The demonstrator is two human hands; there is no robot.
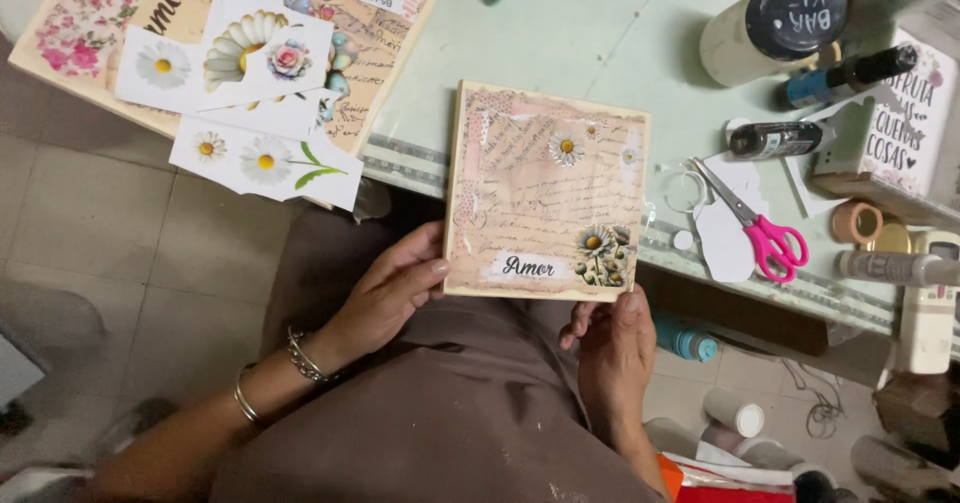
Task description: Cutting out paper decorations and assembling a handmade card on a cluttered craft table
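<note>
While both hands grip it, the plaque sits tilted over the lap, its far edge at the table rim.

Left hand: left hand (385,293) closed on the near left edge of the plaque (545,193), thumb on the face, fingers under; bracelets (275,378) on the wrist.

Right hand: right hand (610,348) holds the near right corner, thumb up against the edge, fingers hidden beneath.

Plaque: square wooden board, face up, covered in script-patterned paper, with a daisy near the top, a daisy cluster by the right thumb and a small word label between the hands.

Progress: by my judgement the papering is largely done; the surface looks fully covered and decorated. Whether a sealing coat is on cannot be told, and the bare wood edges may want finishing.

Beyond the left hand: loose daisy cutouts (265,158) lying on a larger board (385,53) with floral paper, well apart from the plaque.

Beyond the right hand: pink scissors (765,228) just beside the plaque on white paper scraps; farther off, small dark bottles (775,140), a big jar (775,23), tape rolls (856,222).

Under the hands: brown apron (450,413), flecked with paint.

Table: pale green table (600,33), cluttered to the right.
</note>
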